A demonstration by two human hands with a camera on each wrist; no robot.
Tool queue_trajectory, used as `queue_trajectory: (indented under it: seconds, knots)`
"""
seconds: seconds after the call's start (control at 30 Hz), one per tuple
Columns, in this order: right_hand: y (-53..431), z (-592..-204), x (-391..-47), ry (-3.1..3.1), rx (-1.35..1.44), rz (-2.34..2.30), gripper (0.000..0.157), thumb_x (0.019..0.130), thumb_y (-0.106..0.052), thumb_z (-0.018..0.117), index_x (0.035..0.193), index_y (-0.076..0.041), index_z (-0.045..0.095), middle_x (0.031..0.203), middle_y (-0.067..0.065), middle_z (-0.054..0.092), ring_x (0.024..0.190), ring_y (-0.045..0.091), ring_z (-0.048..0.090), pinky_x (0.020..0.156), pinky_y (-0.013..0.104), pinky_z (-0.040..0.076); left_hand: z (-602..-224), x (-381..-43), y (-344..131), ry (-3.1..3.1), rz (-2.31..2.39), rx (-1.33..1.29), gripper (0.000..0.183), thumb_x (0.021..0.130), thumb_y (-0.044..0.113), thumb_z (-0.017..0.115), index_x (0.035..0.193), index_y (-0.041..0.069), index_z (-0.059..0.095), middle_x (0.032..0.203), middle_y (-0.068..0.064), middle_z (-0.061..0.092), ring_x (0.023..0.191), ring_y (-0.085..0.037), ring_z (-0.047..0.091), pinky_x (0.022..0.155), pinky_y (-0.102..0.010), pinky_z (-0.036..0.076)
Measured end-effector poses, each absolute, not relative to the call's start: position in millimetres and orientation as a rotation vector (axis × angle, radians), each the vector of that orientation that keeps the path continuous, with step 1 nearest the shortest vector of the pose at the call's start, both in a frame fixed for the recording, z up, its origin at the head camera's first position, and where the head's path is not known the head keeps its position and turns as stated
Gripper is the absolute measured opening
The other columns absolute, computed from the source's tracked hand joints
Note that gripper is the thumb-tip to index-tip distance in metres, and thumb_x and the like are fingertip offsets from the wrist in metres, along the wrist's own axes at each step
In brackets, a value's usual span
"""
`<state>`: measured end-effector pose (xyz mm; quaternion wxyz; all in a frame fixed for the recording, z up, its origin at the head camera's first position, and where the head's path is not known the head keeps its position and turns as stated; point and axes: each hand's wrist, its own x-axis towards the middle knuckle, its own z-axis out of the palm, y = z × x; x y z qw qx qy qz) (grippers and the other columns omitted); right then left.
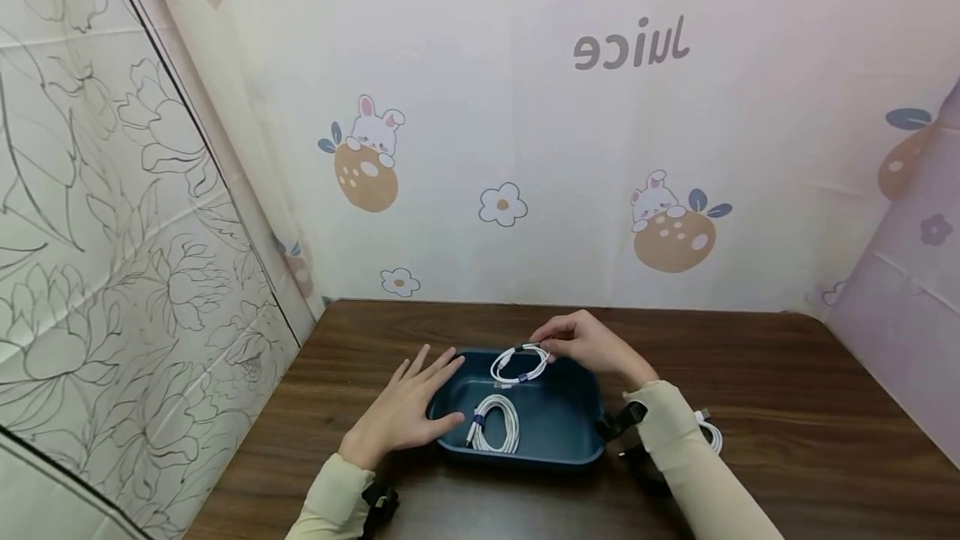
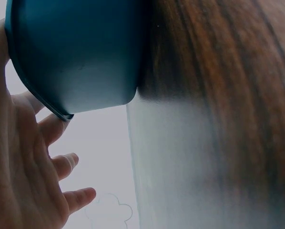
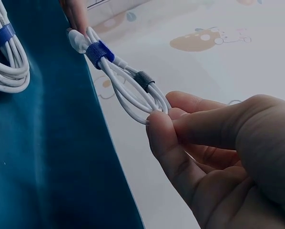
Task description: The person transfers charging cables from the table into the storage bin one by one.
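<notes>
A coiled white cable (image 1: 519, 365) with a blue strap and a dark strap hangs over the far part of a dark teal tray (image 1: 555, 415). My right hand (image 1: 581, 342) pinches one end of this coil between thumb and fingertips, as the right wrist view shows of the cable (image 3: 133, 90). Inside the tray, at its left, lies a second coiled white cable (image 1: 497, 425) bound with a blue strap. My left hand (image 1: 405, 407) rests with spread, straight fingers on the tray's left rim. In the left wrist view, its fingers reach past the tray's wall (image 2: 85, 57).
The tray stands on a dark wood table (image 1: 780, 373). Another white cable (image 1: 708, 432) lies on the table at the right, partly hidden by the right forearm. A printed curtain (image 1: 480, 107) hangs behind the table's far edge, and another (image 1: 135, 232) hangs at the left.
</notes>
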<state>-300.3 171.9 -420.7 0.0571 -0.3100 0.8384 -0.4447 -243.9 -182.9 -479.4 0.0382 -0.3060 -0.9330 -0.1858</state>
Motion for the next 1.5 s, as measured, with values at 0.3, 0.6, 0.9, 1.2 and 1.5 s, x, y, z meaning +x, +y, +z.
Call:
queue_trajectory:
  seconds: [0.3,0.6,0.9,1.2,1.5]
  knots:
    - [164.9,-428.6,-303.9,2.499,-0.978,-1.385,0.021,0.103,-0.002,0.062,0.116,-0.003,0.078,0.104,0.012,0.075,0.08,0.031,0.069,0.077,0.044,0.063,-480.2,-243.8,-181.9,-2.859,-0.573,-0.936,0.079,0.098,0.057,0.061,0.165,0.024,0.036,0.173,-0.002,0.03,0.159,-0.048,0.02,0.118,-0.077,0.023]
    - [154.6,-430.8,-302.8,2.464,-0.939,-1.397,0.021,0.102,-0.004,0.064,0.119,0.0,0.077,0.107,0.014,0.076,0.083,0.04,0.069,0.077,0.034,0.063,-481.4,-243.3,-181.7,-2.863,-0.577,-0.932,0.08,0.098,0.057,0.061,0.166,0.026,0.034,0.174,0.0,0.029,0.16,-0.047,0.019,0.119,-0.077,0.023]
    - [148.3,-435.3,-301.6,2.371,-0.964,-1.388,0.02,0.102,-0.003,0.064,0.116,0.0,0.078,0.108,0.016,0.076,0.08,0.025,0.07,0.079,0.042,0.064,-482.7,-243.3,-181.4,-2.87,-0.573,-0.925,0.082,0.097,0.061,0.061,0.166,0.025,0.033,0.174,0.001,0.027,0.16,-0.047,0.018,0.119,-0.077,0.021]
    - [140.0,-440.2,-300.7,2.29,-0.994,-1.339,0.022,0.102,-0.001,0.062,0.118,0.006,0.075,0.108,0.017,0.077,0.08,0.015,0.07,0.081,0.05,0.063,-482.0,-242.9,-181.3,-2.863,-0.553,-0.93,0.084,0.097,0.064,0.059,0.166,0.024,0.033,0.174,-0.002,0.028,0.159,-0.048,0.019,0.119,-0.077,0.023]
    - [131.3,-442.6,-297.1,2.311,-1.041,-1.234,0.021,0.102,-0.001,0.063,0.117,0.004,0.077,0.104,0.011,0.078,0.077,0.012,0.068,0.079,0.043,0.064,-481.9,-242.2,-182.0,-2.873,-0.571,-0.924,0.083,0.097,0.059,0.062,0.166,0.025,0.032,0.175,-0.001,0.027,0.16,-0.047,0.018,0.119,-0.077,0.021]
